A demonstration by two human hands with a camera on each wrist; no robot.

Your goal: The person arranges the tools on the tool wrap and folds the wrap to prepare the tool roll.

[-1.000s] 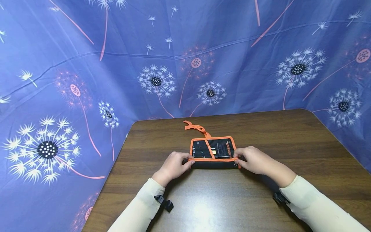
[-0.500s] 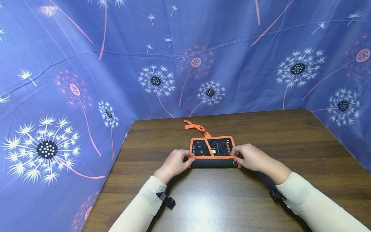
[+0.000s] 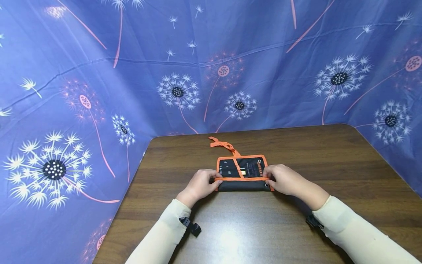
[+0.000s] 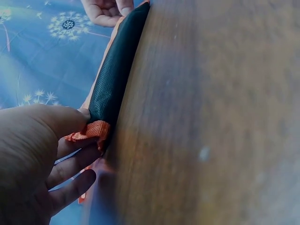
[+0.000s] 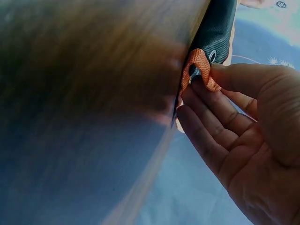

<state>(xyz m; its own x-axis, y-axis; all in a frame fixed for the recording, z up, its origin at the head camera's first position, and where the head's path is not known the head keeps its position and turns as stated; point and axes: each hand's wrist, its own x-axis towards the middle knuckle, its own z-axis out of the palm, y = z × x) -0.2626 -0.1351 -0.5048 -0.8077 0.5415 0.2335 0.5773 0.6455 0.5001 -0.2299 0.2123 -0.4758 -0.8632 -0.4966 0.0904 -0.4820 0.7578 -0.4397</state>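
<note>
A black tool roll (image 3: 244, 185) with orange edging lies on the table, its near edge folded up into a thick tube. Printed numbers and slanted pockets show on its flat part. My left hand (image 3: 199, 186) pinches the left end of the fold, thumb on the near side. At the right end my right hand (image 3: 286, 179) pinches the fold beside a metal eyelet (image 5: 213, 56). In the right wrist view the orange edging (image 5: 199, 58) curls round an open hollow at that end. Orange tie straps (image 3: 225, 145) trail from the far edge.
The wooden table (image 3: 296, 146) reaches back to a blue dandelion-print cloth (image 3: 204, 91) hung behind it and on both sides. A black wrist camera (image 3: 191, 227) is strapped to the left sleeve, another black wrist device (image 3: 314, 221) to the right one.
Both hands have moved slightly away from the body, and the folded edge has rolled a little farther over the printed part. Between half a second ago and now there is hardly any motion.
</note>
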